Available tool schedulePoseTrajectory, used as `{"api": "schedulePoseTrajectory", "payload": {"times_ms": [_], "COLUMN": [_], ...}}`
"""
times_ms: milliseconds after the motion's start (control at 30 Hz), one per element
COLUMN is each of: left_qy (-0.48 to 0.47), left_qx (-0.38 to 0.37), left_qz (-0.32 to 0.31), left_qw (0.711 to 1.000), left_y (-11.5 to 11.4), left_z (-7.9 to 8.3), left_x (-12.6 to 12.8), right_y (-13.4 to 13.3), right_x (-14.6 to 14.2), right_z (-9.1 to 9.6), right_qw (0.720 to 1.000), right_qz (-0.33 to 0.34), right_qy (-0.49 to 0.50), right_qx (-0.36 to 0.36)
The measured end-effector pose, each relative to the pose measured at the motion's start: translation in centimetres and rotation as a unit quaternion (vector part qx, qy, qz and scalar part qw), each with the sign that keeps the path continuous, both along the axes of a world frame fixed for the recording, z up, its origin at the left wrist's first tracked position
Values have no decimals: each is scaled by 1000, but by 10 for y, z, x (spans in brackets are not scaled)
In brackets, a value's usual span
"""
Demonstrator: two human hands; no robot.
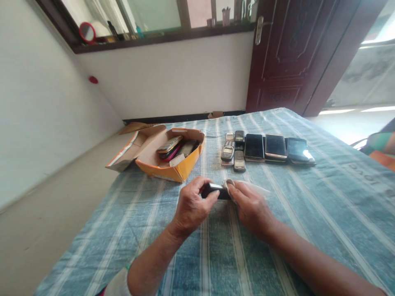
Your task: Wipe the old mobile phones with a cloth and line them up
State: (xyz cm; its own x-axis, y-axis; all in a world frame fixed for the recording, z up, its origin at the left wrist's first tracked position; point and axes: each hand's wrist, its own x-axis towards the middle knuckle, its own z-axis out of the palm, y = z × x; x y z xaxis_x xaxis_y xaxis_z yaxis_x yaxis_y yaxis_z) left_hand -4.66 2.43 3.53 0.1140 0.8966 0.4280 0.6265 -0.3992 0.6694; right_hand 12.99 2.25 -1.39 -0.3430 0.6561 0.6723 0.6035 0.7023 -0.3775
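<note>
My left hand [191,204] grips a black phone [222,194] by its left end, with the thumb along the near side. A whitish wipe or cloth [256,189] is pinched in my right hand [252,207] and wraps over the phone's right end. Part of the phone is hidden under the cloth and fingers, so its exact model does not show. Both hands are just above the striped bedspread [212,255], in front of an open orange cardboard box [168,172] and several phones.
Inside the box lie several old phones [170,144]. To the right, small keypad phones [228,151] sit in stacks beside a dark touchscreen phone [254,146], a gold-edged phone [275,146] and another stack [298,150]. Behind the bed stand a wall and a dark red door [286,53].
</note>
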Motion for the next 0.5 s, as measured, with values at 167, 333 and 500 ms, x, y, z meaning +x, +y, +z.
{"api": "schedulePoseTrajectory", "payload": {"times_ms": [167, 333, 500], "left_qy": [15, 40, 66], "left_qx": [-48, -80, -92], "left_qz": [-3, -7, -16], "left_qw": [999, 996, 993], "left_y": [-8, -10, -10], "left_z": [-4, -5, -9], "left_x": [-20, -26, -24], "right_y": [-3, -3, 2], "right_x": [-3, -2, 8], "right_z": [-2, -3, 0], "right_qw": [999, 998, 993], "right_qz": [-15, -44, -97], "right_qy": [-32, -35, -41], "right_qx": [-4, -43, -61]}}
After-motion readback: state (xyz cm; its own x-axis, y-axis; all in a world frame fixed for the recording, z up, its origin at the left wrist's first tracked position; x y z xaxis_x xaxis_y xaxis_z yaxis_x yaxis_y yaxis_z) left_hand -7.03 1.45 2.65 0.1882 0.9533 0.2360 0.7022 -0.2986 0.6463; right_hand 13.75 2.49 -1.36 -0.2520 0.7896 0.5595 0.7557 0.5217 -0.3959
